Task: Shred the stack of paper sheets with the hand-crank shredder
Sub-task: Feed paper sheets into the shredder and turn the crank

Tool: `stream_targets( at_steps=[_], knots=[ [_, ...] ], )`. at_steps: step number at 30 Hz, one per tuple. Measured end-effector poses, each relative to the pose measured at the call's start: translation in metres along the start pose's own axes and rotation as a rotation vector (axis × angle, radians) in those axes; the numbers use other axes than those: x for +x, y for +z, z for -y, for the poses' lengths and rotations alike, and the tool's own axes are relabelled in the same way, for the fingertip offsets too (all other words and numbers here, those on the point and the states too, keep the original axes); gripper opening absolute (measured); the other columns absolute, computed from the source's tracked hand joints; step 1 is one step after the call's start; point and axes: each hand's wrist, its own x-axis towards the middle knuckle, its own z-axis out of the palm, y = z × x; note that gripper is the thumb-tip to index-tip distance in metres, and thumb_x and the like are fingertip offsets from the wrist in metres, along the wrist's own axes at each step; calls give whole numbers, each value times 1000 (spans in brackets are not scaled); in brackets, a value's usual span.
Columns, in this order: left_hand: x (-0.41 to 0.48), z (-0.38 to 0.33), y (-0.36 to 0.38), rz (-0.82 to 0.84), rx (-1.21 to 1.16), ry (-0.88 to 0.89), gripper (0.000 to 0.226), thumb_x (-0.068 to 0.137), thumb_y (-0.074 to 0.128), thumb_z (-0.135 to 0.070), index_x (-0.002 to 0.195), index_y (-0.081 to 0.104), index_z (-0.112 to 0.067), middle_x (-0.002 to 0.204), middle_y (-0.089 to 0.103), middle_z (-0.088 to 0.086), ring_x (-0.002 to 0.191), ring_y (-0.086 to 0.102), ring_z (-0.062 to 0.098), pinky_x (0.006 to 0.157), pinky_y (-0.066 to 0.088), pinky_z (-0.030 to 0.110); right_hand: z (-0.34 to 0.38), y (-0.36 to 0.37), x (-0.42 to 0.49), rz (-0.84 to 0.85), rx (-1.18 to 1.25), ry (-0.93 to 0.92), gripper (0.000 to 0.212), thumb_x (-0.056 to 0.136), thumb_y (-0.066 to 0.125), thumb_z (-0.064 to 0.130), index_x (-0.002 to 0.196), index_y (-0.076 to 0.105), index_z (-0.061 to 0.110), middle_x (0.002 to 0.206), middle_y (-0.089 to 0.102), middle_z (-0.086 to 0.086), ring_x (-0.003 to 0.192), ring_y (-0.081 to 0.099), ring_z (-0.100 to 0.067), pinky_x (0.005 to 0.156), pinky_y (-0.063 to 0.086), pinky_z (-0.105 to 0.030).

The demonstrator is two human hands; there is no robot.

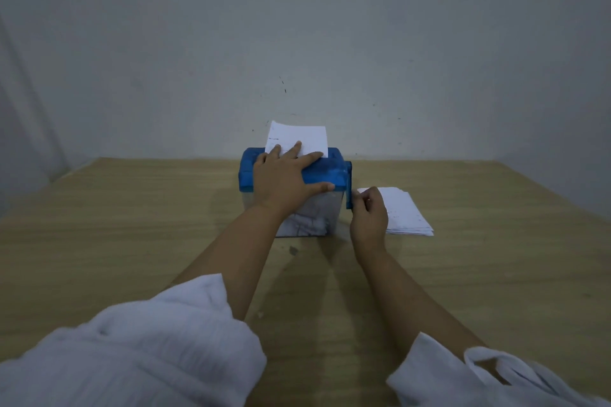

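Here, left hand flat atop shredder, right hand seemingly around crank.

The shredder has a bright blue lid and a matching blue crank over a clear bin showing white and grey inside. The sheet and stack are white with faint dark print. The desk is pale wood grain, the wall grey-white with dark specks, and the sleeves white.

Dim, bluish light all round; soft shadows pool on the table around the shredder. Edges stretch wide; the sleeve at seven o'clock blurs.
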Motion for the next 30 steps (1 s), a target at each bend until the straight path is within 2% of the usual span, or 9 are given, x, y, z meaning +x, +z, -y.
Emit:
stream_targets(
  at_steps=[3, 6, 8, 11, 15, 17, 23, 26, 30],
  knots=[
    [0, 0, 0, -3, 13, -3, 68, 79, 46, -72, 141, 32, -46, 156, 23, -6, 143, 17, 26, 114, 12, 41, 13, 1, -4, -122, 115, -16, 27, 95, 48, 9, 69, 40, 14, 66, 42, 2, 60, 38, -6, 55, 33, -14],
    [0, 1, 1, -21, 38, 25, 68, 80, 43, -73, 141, 32, -46, 155, 25, -6, 142, 20, 26, 112, 15, 41, 18, 5, -11, -217, 219, 6, 17, 96, 48, 11, 80, 48, 7, 71, 48, 4, 65, 44, -5, 59, 37, -10],
    [0, 2, 1, -26, 47, 39, 68, 80, 43, -73, 141, 31, -45, 155, 26, -6, 142, 20, 25, 112, 15, 41, 18, 7, -14, -219, 281, -12, 14, 97, 45, 11, 85, 50, 7, 76, 50, 5, 70, 47, -5, 65, 40, -13],
    [1, 2, 1, -31, 68, 46, 67, 81, 43, -72, 142, 31, -44, 154, 26, -6, 142, 21, 25, 112, 16, 41, 25, 10, -9, -224, 356, -109, 12, 95, 45, 12, 88, 51, 18, 85, 53, 6, 75, 49, -7, 70, 41, -20],
    [3, 2, 4, -43, 91, 73, 68, 82, 41, -71, 142, 31, -42, 154, 27, -5, 142, 22, 25, 112, 16, 40, 27, 14, -4, -240, 293, -199, 10, 99, 40, 5, 94, 48, 10, 84, 50, 10, 73, 49, 11, 70, 39, -7],
    [5, 4, 6, -50, 97, 84, 68, 83, 41, -71, 143, 31, -41, 154, 27, -4, 142, 22, 25, 111, 16, 40, 23, 16, -4, -238, 271, -239, 10, 99, 39, 5, 97, 49, 7, 85, 50, 11, 73, 49, 14, 69, 38, -5],
    [11, 9, 9, -62, 107, 96, 68, 83, 40, -71, 142, 32, -40, 154, 28, -4, 141, 24, 24, 111, 17, 40, 19, 18, 3, -227, 273, -239, 24, 100, 39, 9, 115, 57, 3, 103, 57, 14, 92, 51, 17, 80, 38, -5],
    [13, 10, 10, -70, 102, 99, 68, 83, 40, -71, 142, 32, -40, 154, 28, -5, 141, 24, 23, 111, 17, 40, 18, 18, 6, -230, 274, -233, 28, 100, 40, 11, 123, 56, 5, 109, 58, 14, 96, 51, 17, 83, 40, -8],
    [13, 11, 12, -68, 95, 105, 68, 83, 40, -71, 143, 32, -40, 154, 28, -6, 141, 24, 22, 111, 16, 40, 21, 17, 6, -219, 295, -226, 28, 100, 41, 13, 123, 56, 8, 116, 61, 2, 99, 53, 12, 89, 41, -10]
  ],
)
